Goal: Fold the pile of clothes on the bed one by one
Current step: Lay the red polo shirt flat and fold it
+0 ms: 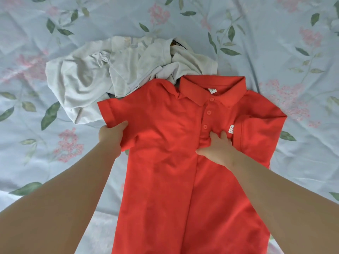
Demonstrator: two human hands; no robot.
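A red polo shirt [165, 140] lies face up on the bed, collar away from me, buttons down its placket. Its right sleeve is folded inward over the chest, beside a small white label. My left hand [111, 133] grips the shirt's left sleeve at its lower edge, thumb on top. My right hand [218, 149] presses flat on the chest just below the placket, fingers spread. Behind the collar sits a crumpled pile of white clothes [110, 70].
The bed is covered by a pale blue sheet [275, 43] printed with pink flowers and green leaves. The white pile touches the red shirt's left shoulder and collar. A dark bit of fabric peeks from the top of the pile [177, 44].
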